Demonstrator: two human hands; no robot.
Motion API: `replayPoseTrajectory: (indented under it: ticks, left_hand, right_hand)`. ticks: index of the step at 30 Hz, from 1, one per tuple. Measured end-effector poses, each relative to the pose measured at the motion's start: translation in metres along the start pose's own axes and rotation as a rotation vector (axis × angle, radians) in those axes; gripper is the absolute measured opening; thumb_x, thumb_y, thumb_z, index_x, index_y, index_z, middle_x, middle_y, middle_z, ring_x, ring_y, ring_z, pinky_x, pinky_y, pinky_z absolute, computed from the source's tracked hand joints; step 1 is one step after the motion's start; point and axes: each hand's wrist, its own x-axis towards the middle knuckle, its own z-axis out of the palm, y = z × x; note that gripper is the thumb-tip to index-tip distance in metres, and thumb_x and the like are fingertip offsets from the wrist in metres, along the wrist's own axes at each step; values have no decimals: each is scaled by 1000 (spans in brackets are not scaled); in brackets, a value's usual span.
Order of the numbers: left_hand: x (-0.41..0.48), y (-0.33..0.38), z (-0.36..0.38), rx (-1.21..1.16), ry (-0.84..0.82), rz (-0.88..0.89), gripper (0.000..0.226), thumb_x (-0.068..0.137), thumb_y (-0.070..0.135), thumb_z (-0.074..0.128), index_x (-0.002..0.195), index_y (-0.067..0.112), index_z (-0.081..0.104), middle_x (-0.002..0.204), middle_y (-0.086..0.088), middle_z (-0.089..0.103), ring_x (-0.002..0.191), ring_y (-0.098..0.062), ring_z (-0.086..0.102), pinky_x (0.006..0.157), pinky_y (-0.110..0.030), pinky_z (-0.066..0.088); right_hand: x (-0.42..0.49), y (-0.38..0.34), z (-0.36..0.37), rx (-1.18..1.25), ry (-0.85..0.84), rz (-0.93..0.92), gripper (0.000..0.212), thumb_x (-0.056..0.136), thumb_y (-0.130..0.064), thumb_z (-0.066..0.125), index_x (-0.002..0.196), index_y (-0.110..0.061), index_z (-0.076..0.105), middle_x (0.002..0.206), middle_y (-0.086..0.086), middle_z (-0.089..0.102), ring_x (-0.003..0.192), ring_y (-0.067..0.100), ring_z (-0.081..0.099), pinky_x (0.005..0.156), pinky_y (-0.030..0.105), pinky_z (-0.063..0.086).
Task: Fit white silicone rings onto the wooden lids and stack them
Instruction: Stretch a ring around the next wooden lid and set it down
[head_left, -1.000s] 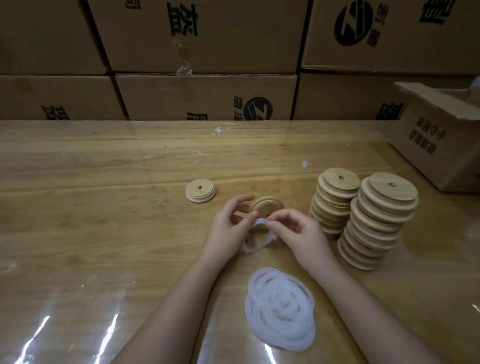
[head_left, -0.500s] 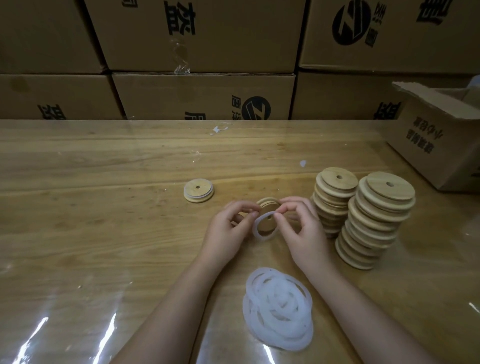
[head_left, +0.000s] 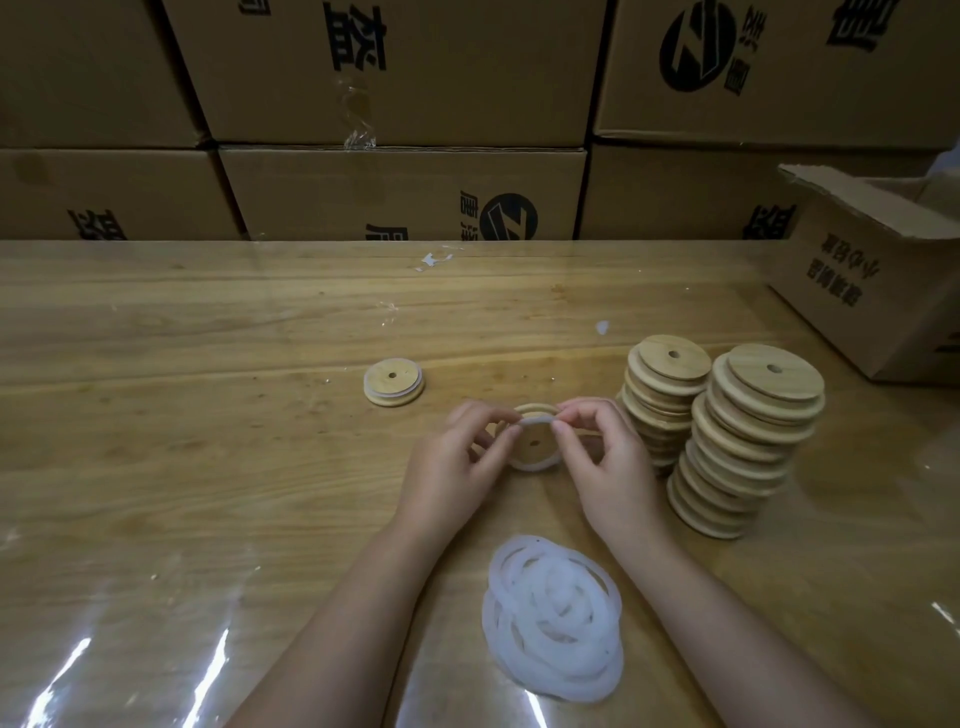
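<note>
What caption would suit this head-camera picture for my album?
Left hand and right hand stretch a white silicone ring onto a wooden lid, beside a pile of rings and two lid stacks.

The desk (head_left: 208, 441) is honey-brown with long darker grain streaks. The wooden lid stacks (head_left: 753, 441) at right are pale tan, finely grained. The heap of silicone rings (head_left: 553, 618) at lower centre is milky white, like the silicone ring (head_left: 535, 466) round the tan wooden lid (head_left: 523, 450) at centre. The cardboard boxes (head_left: 400, 78) along the top are brown with black print.
</note>
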Motion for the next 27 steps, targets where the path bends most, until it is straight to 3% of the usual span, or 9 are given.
replayPoseTrajectory:
  ticks: [12,27]
  left_hand:
    - [-1,0,-2,64,44,-54,2,90,25,61,89,27,61,74,24,57,65,0,55,60,-17,43]
    - [0,2,-2,121,46,-52,7,91,25,59,92,21,63,86,18,61,72,-2,53,66,-30,47]
  right_hand:
    - [-2,0,1,-29,29,-11,13,87,-10,62,87,-23,59,88,-8,61,86,1,58,70,8,44]
    - [-3,-3,0,-75,17,14,10,88,-13,62,85,-22,58,83,-7,60,77,4,58,66,10,43]
